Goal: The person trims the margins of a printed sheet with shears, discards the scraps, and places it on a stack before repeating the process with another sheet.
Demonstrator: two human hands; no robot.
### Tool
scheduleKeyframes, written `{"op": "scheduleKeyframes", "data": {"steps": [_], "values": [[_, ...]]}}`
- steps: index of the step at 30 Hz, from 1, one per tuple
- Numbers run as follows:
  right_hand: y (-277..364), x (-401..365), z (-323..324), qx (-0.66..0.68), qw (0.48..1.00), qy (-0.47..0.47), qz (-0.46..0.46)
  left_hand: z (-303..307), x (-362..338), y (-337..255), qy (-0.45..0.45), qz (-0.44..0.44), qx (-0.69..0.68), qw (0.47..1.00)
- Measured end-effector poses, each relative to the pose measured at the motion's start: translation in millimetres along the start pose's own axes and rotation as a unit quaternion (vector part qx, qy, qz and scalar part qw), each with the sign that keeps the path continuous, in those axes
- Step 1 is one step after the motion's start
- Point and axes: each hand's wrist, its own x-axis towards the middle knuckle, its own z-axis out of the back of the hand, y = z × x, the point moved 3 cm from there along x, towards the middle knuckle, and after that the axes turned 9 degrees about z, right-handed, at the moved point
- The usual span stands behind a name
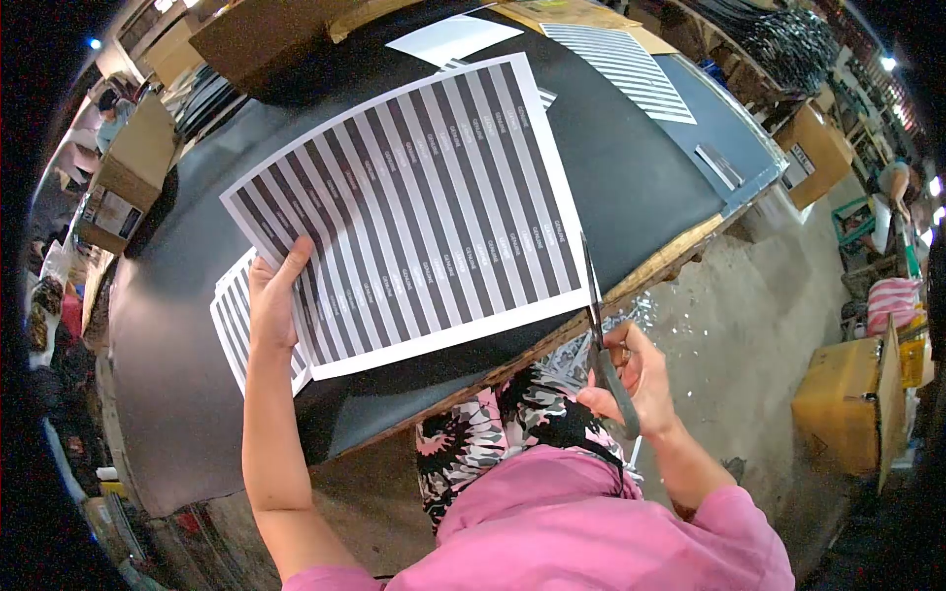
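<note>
My left hand (274,300) grips the left edge of a sheet of paper (434,222) printed with dark and light stripes and rows of small lettering, thumb on top. The sheet is lifted and bowed above the dark table. My right hand (641,379) is closed around the handles of a pair of scissors (613,379). The blades point away from me, right along the sheet's white right margin, near its lower right corner. Behind my left hand, another striped sheet (229,320) shows in part.
The table (641,212) has a worn wooden edge on my side. At its far side lie a white sheet (453,39) and a striped sheet (621,69). Paper scraps (641,315) litter the floor. Cardboard boxes (838,394) stand to the right. Other people are farther off.
</note>
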Motion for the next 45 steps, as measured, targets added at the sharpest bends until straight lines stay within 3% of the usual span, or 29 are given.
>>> {"op": "scheduleKeyframes", "data": {"steps": [5,7,20,45], "values": [[0.6,0.8,-3.3,0.011,1.000,0.003,0.003,5.4,1.9,-2.4,0.001,-0.023,0.022,1.000],[1.7,1.8,-4.1,0.005,0.999,0.003,0.043,7.2,3.1,-0.8,0.015,-0.022,0.004,1.000],[9.8,5.2,-8.0,0.012,0.999,0.004,0.037,6.9,5.0,1.5,0.065,-0.025,-0.051,0.996],[5.7,5.5,-7.4,-0.012,0.999,0.018,0.036,-1.1,0.5,-2.6,0.017,-0.029,-0.069,0.997]]}}
